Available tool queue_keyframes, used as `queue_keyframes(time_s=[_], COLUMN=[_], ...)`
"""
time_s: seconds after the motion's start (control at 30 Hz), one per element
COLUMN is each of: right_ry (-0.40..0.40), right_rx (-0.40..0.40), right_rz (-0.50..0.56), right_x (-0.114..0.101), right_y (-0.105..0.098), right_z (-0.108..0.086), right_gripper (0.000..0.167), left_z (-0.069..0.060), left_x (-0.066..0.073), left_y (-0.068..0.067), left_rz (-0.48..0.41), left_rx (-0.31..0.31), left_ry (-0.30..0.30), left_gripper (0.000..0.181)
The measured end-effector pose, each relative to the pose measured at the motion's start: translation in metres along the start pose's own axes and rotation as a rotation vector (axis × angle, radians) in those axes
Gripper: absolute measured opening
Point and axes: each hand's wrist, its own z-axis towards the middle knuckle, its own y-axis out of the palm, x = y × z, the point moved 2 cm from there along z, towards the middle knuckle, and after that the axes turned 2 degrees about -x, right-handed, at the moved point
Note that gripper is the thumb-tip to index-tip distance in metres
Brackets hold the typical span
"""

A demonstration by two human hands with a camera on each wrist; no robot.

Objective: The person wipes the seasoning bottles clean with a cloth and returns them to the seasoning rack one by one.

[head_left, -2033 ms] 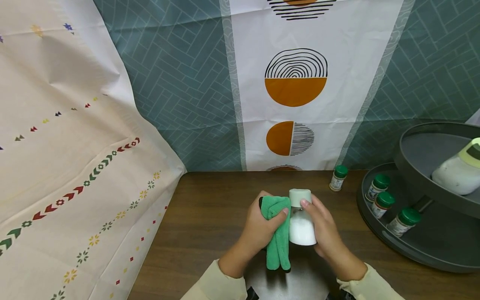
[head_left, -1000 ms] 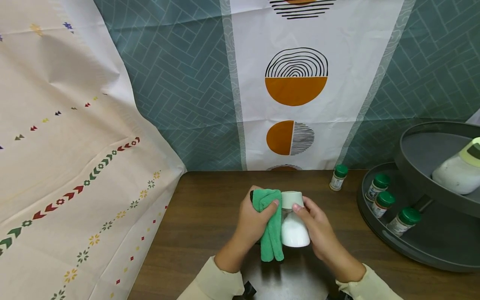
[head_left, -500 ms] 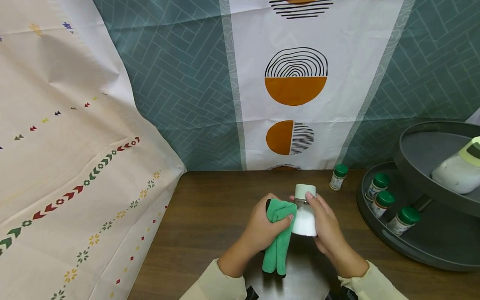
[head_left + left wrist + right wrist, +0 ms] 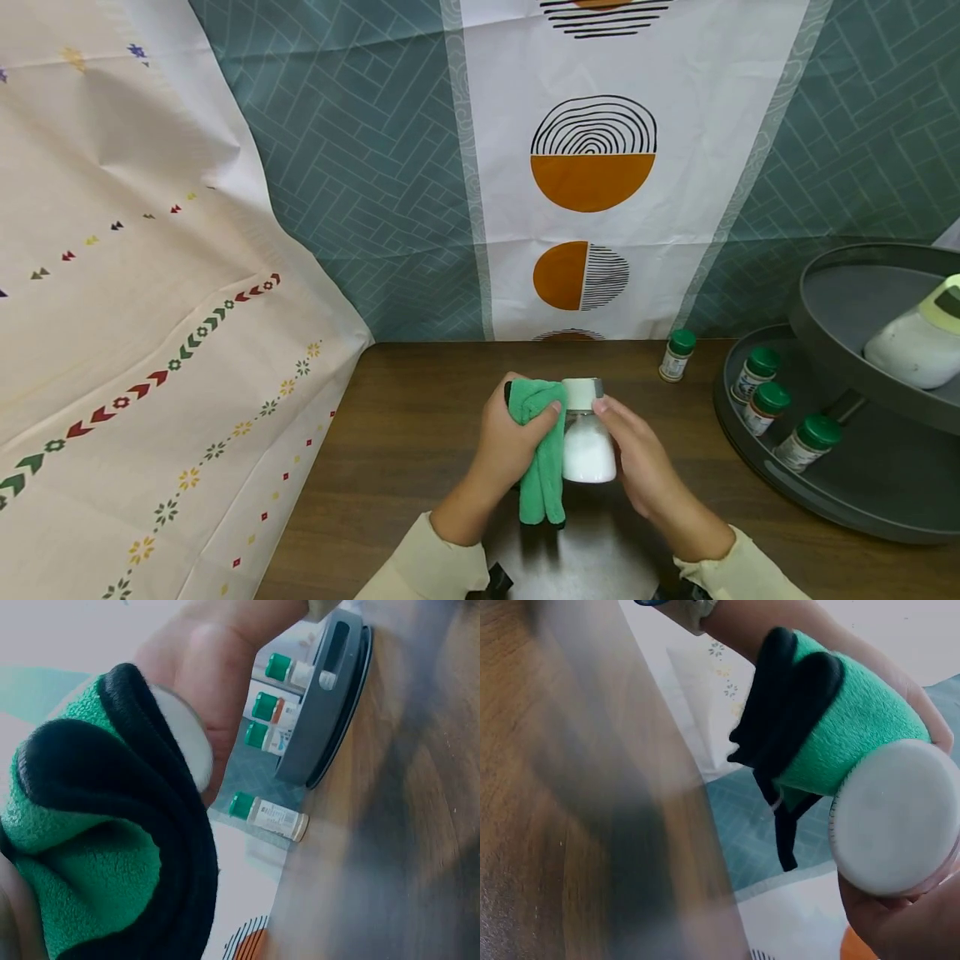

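My left hand grips a folded green cloth with black edging, thumb on top. The cloth lies against the left side of a clear jar with white contents and a pale lid. My right hand holds this jar from the right, its thumb near the lid. Both things are held above the table. The right wrist view shows the jar's round white base beside the cloth. In the left wrist view the cloth hides most of the jar.
A green-capped spice bottle stands at the back of the wooden table. On the right, a two-tier dark tray carries several similar bottles below and a white container above. A patterned cloth hangs at left.
The cloth and jar shift back and forth together between frames. Since half a second ago both have moved left; the cloth has risen and the jar is slightly lower. Both hands keep their holds.
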Motion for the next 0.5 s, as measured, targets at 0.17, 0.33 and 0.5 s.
queue_keyframes(time_s=[0.17, 0.33, 0.5], right_ry=[-0.083, -0.103, -0.08], right_rx=[-0.048, 0.024, 0.13], right_rz=[0.014, 0.046, 0.04], right_x=[0.002, 0.003, 0.001], right_y=[0.002, 0.003, -0.001], right_z=[-0.001, -0.002, -0.001], right_gripper=[0.05, 0.041, 0.035], left_z=[0.0, -0.005, -0.009], left_x=[0.002, 0.006, 0.006], left_y=[-0.002, 0.003, 0.01], left_rz=[-0.01, -0.011, 0.014], left_rx=[0.061, 0.004, -0.115], left_ry=[0.024, 0.014, -0.008], left_gripper=[0.026, 0.028, 0.029])
